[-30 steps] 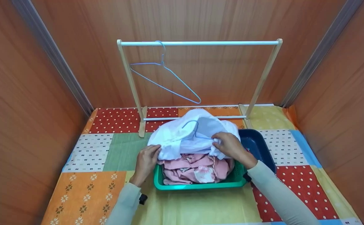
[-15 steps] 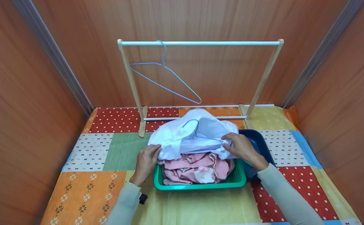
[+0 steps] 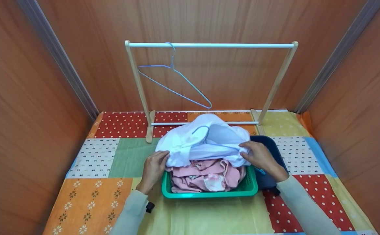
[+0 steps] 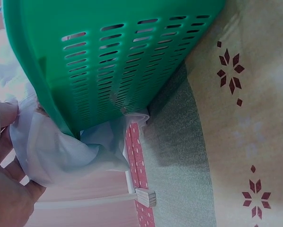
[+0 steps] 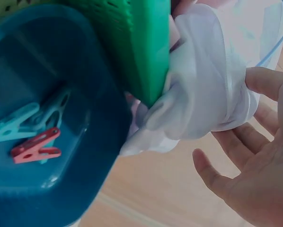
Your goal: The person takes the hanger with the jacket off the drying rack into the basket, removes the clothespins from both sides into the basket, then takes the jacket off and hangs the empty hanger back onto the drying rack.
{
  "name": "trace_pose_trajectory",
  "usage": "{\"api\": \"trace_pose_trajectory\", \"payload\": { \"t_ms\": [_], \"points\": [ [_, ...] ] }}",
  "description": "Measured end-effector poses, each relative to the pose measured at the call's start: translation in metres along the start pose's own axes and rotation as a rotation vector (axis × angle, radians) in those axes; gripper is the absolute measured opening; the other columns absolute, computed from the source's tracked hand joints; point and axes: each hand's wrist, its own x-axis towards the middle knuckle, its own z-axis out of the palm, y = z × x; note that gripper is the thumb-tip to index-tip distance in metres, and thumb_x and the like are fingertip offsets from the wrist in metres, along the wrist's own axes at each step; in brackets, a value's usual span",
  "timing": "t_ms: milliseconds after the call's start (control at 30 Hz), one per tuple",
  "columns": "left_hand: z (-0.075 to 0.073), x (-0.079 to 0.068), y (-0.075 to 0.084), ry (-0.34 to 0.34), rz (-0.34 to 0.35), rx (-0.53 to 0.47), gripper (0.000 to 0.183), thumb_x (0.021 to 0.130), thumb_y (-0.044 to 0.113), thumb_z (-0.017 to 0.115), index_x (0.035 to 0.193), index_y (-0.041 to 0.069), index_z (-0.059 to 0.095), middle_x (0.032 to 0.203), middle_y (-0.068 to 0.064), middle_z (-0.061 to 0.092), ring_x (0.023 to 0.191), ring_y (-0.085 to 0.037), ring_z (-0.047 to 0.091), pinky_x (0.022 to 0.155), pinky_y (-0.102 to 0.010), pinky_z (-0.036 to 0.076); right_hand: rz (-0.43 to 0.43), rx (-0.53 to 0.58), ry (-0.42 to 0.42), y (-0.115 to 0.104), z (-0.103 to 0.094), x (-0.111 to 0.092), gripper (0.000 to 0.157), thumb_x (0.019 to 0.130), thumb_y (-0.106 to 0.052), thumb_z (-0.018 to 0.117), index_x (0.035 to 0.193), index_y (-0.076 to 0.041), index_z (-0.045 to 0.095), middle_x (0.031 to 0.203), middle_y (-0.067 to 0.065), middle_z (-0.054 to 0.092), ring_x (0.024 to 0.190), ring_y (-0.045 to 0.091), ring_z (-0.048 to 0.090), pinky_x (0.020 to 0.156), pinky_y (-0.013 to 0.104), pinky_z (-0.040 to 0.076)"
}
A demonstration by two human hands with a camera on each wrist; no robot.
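A white garment (image 3: 180,138) lies bunched over the back of a green basket (image 3: 209,195). From its opening sticks the hook of a blue wire hanger (image 3: 200,126); part of the hanger's body is covered by the cloth. My left hand (image 3: 154,168) pinches the garment's left edge beside the basket's rim. On the other side my right hand (image 3: 260,158) holds the cloth between thumb and fingers, with the hanger's blue wire close to the thumb in the right wrist view. Folded pink clothes (image 3: 190,181) with a floral patch fill the basket below the white cloth.
Behind the basket stands a rack with a white rail (image 3: 229,45) and wooden legs. A second blue hanger (image 3: 190,83) hangs at its left. A dark blue tray (image 5: 103,156) with several clothespins (image 5: 35,146) sits right of the basket. Wooden panels (image 3: 30,130) enclose the patchwork-covered table.
My right hand has moved right along the garment's edge, toward its right end. The left hand has kept its hold in place.
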Motion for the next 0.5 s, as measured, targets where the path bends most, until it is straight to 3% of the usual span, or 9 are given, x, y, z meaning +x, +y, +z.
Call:
{"api": "trace_pose_trajectory", "payload": {
  "t_ms": [167,367,500],
  "points": [
    [0.001,0.000,0.000,-0.011,-0.008,0.008,0.020,0.091,0.023,0.060,0.106,0.018,0.071,0.098,0.003,0.072,0.093,-0.014,0.067,0.081,-0.034,0.055,0.045,0.054,-0.007,0.010,-0.002,-0.007,0.030,0.088,-0.019,0.063,0.118,-0.019,0.063,0.118,0.004,0.065,0.107,0.021,0.061,0.092,0.044,0.049],
    [0.002,0.000,0.000,-0.014,-0.010,0.006,0.019,0.091,0.023,0.060,0.106,0.018,0.071,0.097,0.003,0.072,0.093,-0.013,0.067,0.081,-0.033,0.055,0.060,0.093,0.008,0.021,-0.001,-0.011,0.028,0.090,-0.017,0.060,0.118,-0.019,0.063,0.112,0.002,0.066,0.083,0.011,0.059,0.072,0.024,0.049],
    [0.003,0.000,0.000,0.003,0.013,0.008,0.018,0.090,0.021,0.061,0.104,0.017,0.072,0.095,0.002,0.072,0.091,-0.014,0.067,0.079,-0.033,0.055,0.081,0.115,0.025,0.025,0.000,-0.013,0.028,0.090,-0.015,0.060,0.118,-0.019,0.063,0.116,0.002,0.065,0.089,0.013,0.061,0.075,0.025,0.050]
  ]
}}
